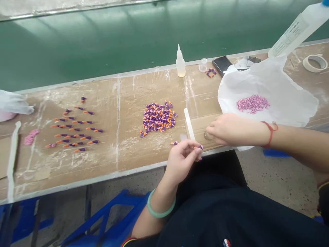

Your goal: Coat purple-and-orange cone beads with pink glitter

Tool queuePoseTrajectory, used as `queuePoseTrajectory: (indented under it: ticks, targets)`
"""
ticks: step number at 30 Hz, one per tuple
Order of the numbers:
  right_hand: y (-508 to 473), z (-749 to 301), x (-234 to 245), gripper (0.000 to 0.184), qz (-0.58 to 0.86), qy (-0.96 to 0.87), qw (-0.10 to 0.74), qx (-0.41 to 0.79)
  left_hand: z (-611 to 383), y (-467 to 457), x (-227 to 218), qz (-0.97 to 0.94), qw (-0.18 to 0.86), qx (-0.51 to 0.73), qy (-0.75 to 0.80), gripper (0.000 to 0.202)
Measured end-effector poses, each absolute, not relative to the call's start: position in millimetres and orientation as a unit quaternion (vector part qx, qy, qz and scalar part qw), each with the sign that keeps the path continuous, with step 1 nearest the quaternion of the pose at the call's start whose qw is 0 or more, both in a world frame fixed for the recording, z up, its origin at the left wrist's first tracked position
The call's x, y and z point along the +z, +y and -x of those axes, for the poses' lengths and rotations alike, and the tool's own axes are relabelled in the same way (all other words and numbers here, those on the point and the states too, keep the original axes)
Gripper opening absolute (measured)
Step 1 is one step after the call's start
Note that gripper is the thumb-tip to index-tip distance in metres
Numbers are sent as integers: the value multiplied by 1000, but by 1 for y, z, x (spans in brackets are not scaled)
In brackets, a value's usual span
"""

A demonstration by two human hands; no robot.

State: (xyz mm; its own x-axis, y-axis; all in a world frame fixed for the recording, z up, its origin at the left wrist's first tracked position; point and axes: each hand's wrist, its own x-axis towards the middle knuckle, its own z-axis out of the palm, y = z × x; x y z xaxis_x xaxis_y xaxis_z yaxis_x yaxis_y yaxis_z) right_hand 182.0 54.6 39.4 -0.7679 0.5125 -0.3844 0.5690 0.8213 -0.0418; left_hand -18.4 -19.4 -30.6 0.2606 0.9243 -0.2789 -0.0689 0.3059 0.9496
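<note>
Purple-and-orange cone piece point(199, 147) is sitting pinched between the thumb and fingertips of your left hand point(183, 158), which you are holding just over the near edge of the workbench point(123, 103). A pale green bangle point(159, 209) is circling that wrist. Your right hand point(226, 129) is resting on the bench surface just beyond and to the right of the left one, fingers curled downward over a small clear round item point(208, 136); whether those fingers are gripping it or only touching it cannot be told. A red cord point(270, 132) is tied around your right wrist.

Just left of your hands, one more cone piece point(174, 142) is lying loose, and farther back a heap of matching purple-and-orange pieces point(158, 118) is piled near the middle of the bench. A narrow white strip point(189, 124) is lying between that heap and your right hand. Far to the left, finished pieces point(74, 128) are spread out in loose rows. Beside your right arm, a white plastic sheet point(267, 99) is holding a mound of tiny pink-purple beads point(253, 103). Along the far edge, a small glue bottle point(180, 63) is standing upright, with a dark phone point(221, 65) lying to its right and a roll of tape point(315, 63) at the far right.
</note>
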Motion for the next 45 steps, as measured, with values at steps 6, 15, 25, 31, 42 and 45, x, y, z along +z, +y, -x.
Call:
queuePoseTrajectory:
  ticks: [6,15,25,31,42,45]
  targets:
    - [55,-181,34,13,-265,949,164,-43,20,-21,-34,-444,652,388,476,21]
    - [40,-185,52,13,-350,860,-78,-362,14,-25,-28,-398,661,492,403,24]
    - [12,-184,65,12,-324,795,-203,-471,10,-33,-4,-375,694,528,314,15]
    - [6,-186,67,11,-309,798,-220,-468,8,-34,1,-374,711,529,273,8]
    - [2,-188,68,10,-311,811,-231,-438,2,-35,-1,-368,717,530,264,11]
    - [-1,-187,69,11,-325,814,-230,-423,1,-36,0,-367,711,538,266,10]
